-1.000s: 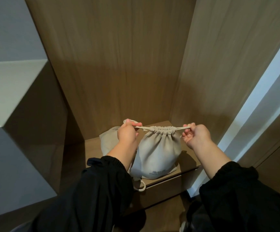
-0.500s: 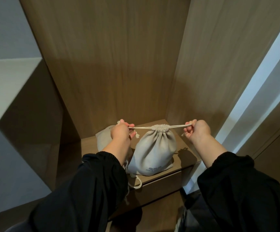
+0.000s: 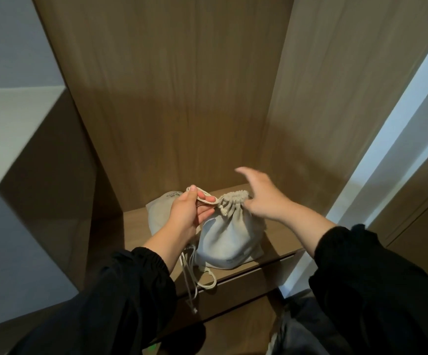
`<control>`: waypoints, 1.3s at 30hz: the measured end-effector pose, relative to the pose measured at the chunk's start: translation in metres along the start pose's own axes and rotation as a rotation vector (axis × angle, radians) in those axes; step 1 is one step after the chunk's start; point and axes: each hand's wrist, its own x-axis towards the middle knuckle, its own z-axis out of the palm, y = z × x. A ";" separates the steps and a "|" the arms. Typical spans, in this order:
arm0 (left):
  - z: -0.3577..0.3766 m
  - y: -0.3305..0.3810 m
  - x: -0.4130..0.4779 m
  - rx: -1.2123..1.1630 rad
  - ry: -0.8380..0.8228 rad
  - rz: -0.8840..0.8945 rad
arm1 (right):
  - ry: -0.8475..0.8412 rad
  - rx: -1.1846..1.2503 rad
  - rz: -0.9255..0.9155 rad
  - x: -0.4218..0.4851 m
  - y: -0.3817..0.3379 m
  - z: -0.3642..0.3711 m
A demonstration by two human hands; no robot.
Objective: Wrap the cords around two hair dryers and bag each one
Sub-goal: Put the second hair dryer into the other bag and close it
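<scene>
**Bag drawn tight on the shelf, left hand on its cord**

On my feed the biggest thing is the wooden alcove (image 3: pixel 182 98), whose back and side panels fill the upper view. At its foot runs a wooden shelf (image 3: pixel 282 239), and both cloth bags sit on it. Two black sleeves (image 3: pixel 131 290) reach in from the bottom edge toward the shelf.

The front bag (image 3: pixel 229 237) is pale grey and rounded full. It stands upright near the shelf's front edge, with its neck (image 3: pixel 236 196) gathered tight at the top. I cannot see what is inside. The second bag (image 3: pixel 160 213) lies behind it and to the left, mostly hidden by the left hand and forearm. Faint print shows near its top.

The left hand (image 3: pixel 187 213) sits just left of the front bag's neck. Its thumb and fingers pinch a loop of the drawstring (image 3: pixel 207 199) that runs to the neck. The right hand (image 3: pixel 264 198) hovers by the right side of the neck, fingers spread and straight, gripping nothing. It is blurred, so I cannot tell whether it touches the cloth.

Below the left forearm, loose cords (image 3: pixel 189 272) hang over the shelf's front edge. A small knotted cord end (image 3: pixel 224 213) dangles just below the front bag's neck.
</scene>
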 end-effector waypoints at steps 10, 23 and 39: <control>-0.018 -0.004 0.016 0.041 -0.001 -0.144 | -0.241 -0.270 0.117 0.038 -0.002 0.024; -0.004 -0.089 0.044 0.273 -0.042 -0.482 | 0.279 1.250 0.818 0.095 0.111 0.030; 0.022 -0.130 0.101 0.267 -0.132 -0.506 | 0.581 1.859 1.014 0.011 0.136 0.121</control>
